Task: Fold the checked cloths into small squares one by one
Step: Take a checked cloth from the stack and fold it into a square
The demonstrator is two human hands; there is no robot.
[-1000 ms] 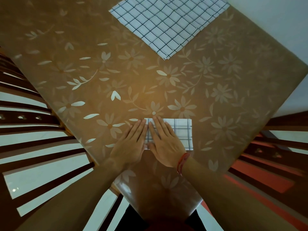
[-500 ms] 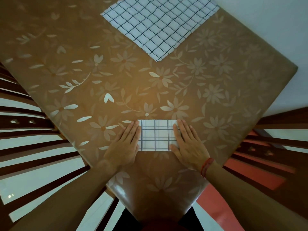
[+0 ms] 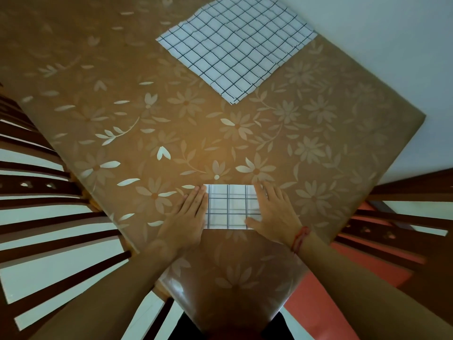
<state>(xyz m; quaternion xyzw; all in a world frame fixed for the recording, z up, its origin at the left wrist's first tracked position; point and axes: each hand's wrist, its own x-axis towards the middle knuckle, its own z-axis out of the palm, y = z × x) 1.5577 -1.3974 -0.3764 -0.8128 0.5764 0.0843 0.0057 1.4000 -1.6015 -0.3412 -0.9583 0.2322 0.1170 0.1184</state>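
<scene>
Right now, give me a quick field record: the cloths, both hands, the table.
folded cloth: small checked rectangle, lying flat by the table's near corner
left hand: flat, palm down, at the folded cloth's left edge
right hand: flat, pressing the folded cloth's right side
unfolded cloths: layered checked stack, spread flat at the far edge
table: brown floral cover

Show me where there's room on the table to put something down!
The widest bare patch is the middle of the table, between the folded cloth and the checked cloths at the far edge. More room lies left of it, toward the chairs. The near corner is crowded: left hand and right hand flank the folded cloth.
</scene>
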